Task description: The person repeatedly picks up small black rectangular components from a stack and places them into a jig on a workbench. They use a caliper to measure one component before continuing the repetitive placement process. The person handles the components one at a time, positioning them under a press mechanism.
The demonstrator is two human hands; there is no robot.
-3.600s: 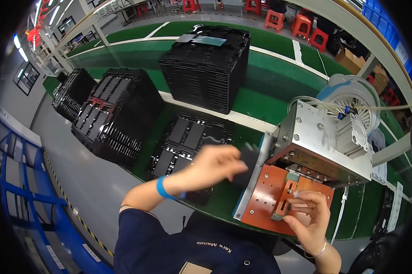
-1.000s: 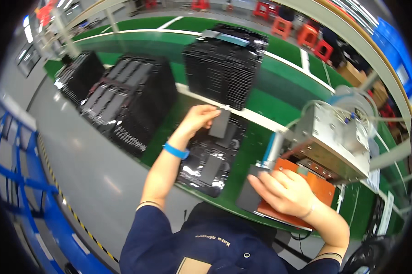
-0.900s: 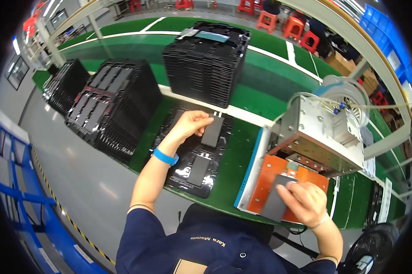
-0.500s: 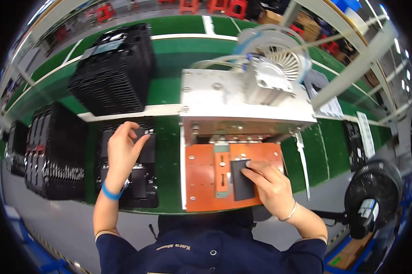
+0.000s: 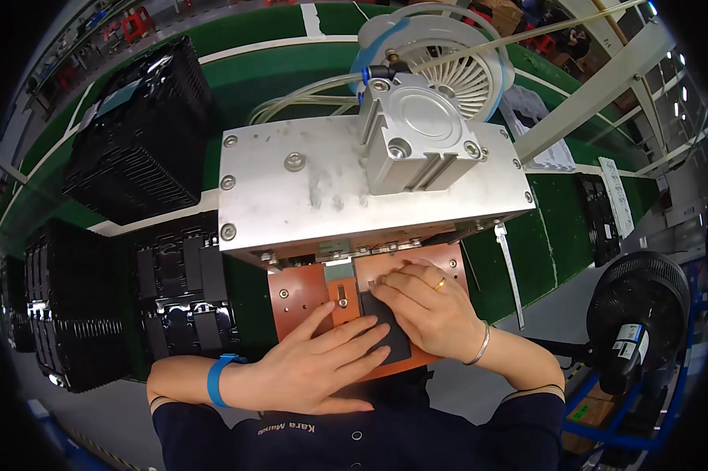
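Note:
On the orange base plate (image 5: 297,292) lies a flat black rectangular piece (image 5: 398,343), right beside a slotted orange guide strip (image 5: 342,293). My left hand (image 5: 311,369) reaches across from the left with its fingers spread, the fingertips resting on the black piece's left side. My right hand (image 5: 432,310) is bent over the far right part of the same piece, fingers drawn together at its far end, where a bit of shiny metal shows. The far right corner of the piece is hidden under that hand.
Just beyond my hands stands a silver metal press block (image 5: 307,184) with a pneumatic cylinder (image 5: 420,133). Black trays (image 5: 181,290) lie at left, near tall black tray stacks (image 5: 146,133). A white fan (image 5: 448,67) stands behind; a black fan (image 5: 632,330) is at right.
My left hand has left the black tray and come right, onto the black piece. My right hand stays at the piece's far end, fingers now more curled. The view has shifted closer to the press.

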